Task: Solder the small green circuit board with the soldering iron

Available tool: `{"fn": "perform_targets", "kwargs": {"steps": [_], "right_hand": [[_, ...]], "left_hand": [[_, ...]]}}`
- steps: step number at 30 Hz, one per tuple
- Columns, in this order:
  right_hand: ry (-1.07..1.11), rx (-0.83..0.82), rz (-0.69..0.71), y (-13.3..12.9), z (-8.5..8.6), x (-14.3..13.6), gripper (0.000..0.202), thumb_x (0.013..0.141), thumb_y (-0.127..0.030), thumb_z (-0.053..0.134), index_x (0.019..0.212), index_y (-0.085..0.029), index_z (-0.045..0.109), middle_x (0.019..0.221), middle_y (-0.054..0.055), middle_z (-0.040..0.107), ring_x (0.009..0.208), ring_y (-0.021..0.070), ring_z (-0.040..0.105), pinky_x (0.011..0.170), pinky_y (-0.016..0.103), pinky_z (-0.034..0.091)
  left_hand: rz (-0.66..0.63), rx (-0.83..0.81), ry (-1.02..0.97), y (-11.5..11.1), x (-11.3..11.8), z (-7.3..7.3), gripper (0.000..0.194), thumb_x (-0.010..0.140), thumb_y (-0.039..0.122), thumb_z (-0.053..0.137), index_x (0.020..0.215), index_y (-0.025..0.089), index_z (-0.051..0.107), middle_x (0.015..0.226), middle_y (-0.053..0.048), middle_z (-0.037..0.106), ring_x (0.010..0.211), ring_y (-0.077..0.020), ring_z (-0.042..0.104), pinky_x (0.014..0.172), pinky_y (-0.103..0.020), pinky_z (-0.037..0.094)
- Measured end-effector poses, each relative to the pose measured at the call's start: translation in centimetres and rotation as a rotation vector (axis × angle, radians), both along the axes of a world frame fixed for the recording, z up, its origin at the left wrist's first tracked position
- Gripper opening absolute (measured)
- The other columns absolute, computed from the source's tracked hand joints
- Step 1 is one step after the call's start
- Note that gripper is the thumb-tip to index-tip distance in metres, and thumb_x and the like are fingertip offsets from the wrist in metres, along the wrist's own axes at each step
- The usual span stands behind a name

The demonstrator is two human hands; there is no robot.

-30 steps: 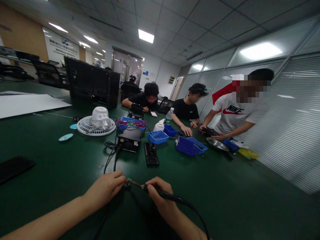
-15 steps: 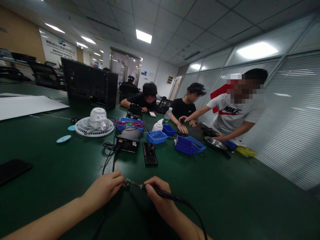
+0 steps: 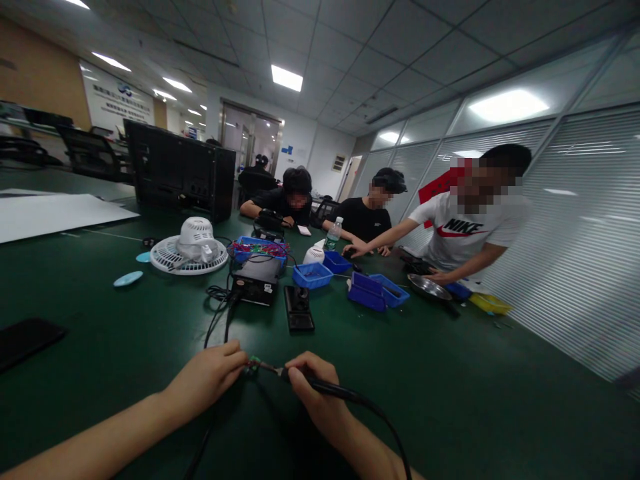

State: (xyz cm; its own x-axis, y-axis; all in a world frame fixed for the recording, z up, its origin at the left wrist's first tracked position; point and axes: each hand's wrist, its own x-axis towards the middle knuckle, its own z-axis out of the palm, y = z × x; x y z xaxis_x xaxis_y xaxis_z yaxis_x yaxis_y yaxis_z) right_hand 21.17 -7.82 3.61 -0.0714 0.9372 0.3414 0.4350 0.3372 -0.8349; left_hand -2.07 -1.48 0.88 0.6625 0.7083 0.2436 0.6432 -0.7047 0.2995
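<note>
Through the head camera I have my left hand [image 3: 215, 368] low in the view, its thumb and fingers pinched together at the left end of a small green part [image 3: 255, 362]. It is too small for me to tell whether they grip its edge or a wire on it. My right hand [image 3: 321, 408] is curled around the black handle of a soldering iron [image 3: 334, 391], fingers closed like on a pen. The iron's metal end points left and reaches the green part, which sits between my two hands, just above the dark green table [image 3: 450, 393].

Beyond my hands I see a black stand [image 3: 299, 312], and left of it a black box [image 3: 256, 280] with dark cables running from it. Right behind that is a blue tray [image 3: 240, 256] of coloured wires. A white fan piece [image 3: 190, 253] lies to the left. Across the table, a person in a white shirt [image 3: 463, 230] stretches one arm out over the tabletop.
</note>
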Motion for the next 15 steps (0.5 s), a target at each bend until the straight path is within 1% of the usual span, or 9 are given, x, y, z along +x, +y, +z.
{"fn": "perform_targets", "kwargs": {"steps": [5, 9, 15], "right_hand": [[0.023, -0.023, -0.002, -0.03, 0.33, -0.15, 0.016, 0.08, -0.022, 0.056, 0.072, -0.016, 0.069, 0.067, 0.002, 0.066, 0.06, 0.0142, 0.059, 0.057, 0.023, 0.043], [0.03, -0.034, -0.005, 0.02, 0.55, -0.21, 0.016, 0.08, -0.022, 0.056, 0.071, -0.017, 0.068, 0.064, 0.001, 0.065, 0.058, 0.0142, 0.058, 0.055, 0.023, 0.043], [0.055, -0.061, 0.007, 0.17, 0.05, 0.01, 0.015, 0.08, -0.023, 0.057, 0.074, -0.016, 0.068, 0.066, 0.001, 0.065, 0.059, 0.014, 0.058, 0.055, 0.022, 0.042]], "left_hand": [[-0.004, 0.009, -0.013, 0.02, 0.02, 0.07, 0.022, 0.092, 0.019, 0.038, 0.087, 0.022, 0.06, 0.084, 0.0, 0.055, 0.074, -0.0138, 0.057, 0.065, -0.022, 0.042], [-0.003, 0.028, -0.016, -0.03, 0.11, 0.1, 0.022, 0.092, 0.02, 0.039, 0.087, 0.021, 0.06, 0.083, -0.001, 0.055, 0.073, -0.0139, 0.057, 0.064, -0.022, 0.042], [0.017, 0.017, 0.01, -0.02, 0.13, 0.07, 0.022, 0.092, 0.018, 0.039, 0.09, 0.022, 0.06, 0.084, -0.001, 0.056, 0.074, -0.0139, 0.058, 0.065, -0.022, 0.042]]}}
